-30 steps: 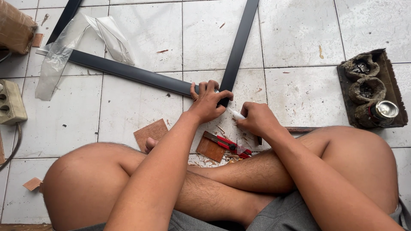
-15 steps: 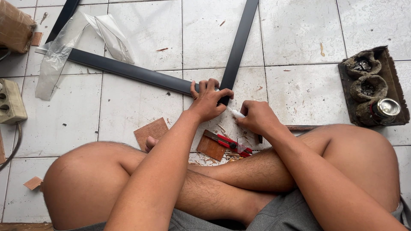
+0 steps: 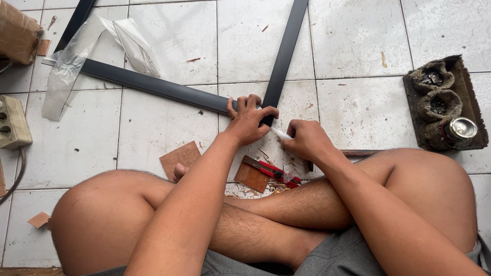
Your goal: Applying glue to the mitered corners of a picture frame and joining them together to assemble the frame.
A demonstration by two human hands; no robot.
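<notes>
A person is sitting cross-legged on a white tiled floor point(image 3: 169, 46), seen from above. The left hand point(image 3: 249, 118) is curling its fingers closed over the spot where two black bars meet at a corner, pressing them down. The right hand point(image 3: 303, 141) is closed around a small white tube point(image 3: 282, 134), its tip pointing at that corner joint, just beside the left fingers.

The long black bar point(image 3: 153, 85) is lying flat and running off to the upper left; the second black bar point(image 3: 286, 51) is running up and away. If the left hand's pressure eases, the two bars could probably slide apart and open the joint. Whatever comes out of the tube could also smear onto the nearby left fingers.

Just below the hands, one red utility knife point(image 3: 271, 171) is lying among wood shavings, touching one of two small brown board pieces point(image 3: 180, 157). Farther out, one crumpled clear plastic sheet point(image 3: 76, 56) is draping over the long bar. At the right, one dark tray point(image 3: 463, 97) is holding one metal can point(image 3: 462, 128). At the left edge, one beige power strip point(image 3: 11, 122) is sitting.
</notes>
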